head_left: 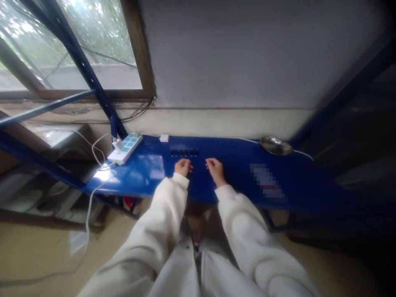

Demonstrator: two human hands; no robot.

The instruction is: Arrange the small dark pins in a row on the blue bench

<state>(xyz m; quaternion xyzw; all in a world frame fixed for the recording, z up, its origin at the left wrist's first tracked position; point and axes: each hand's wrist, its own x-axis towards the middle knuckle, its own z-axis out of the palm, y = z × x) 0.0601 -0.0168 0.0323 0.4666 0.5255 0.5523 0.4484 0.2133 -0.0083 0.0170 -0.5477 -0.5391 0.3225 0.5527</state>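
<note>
My left hand (183, 166) is over the blue table (145, 181), its fingers curled together at the tips. A short gap to its right separates it from my right hand (215, 170), whose thumb and forefinger meet in a pinch. Whatever either hand may hold is too small to make out. Just beyond my left hand stands a row of several small dark pieces (186, 152), too blurred to name. My right hand is a little to the right of that row.
A power strip (126, 149) with a plugged-in charger lies at the table's left end. Near the back edge are a white adapter (164, 138) and a shiny metal oval object (276, 145) by a white cable. A blurred-out patch (266, 181) covers something on the right.
</note>
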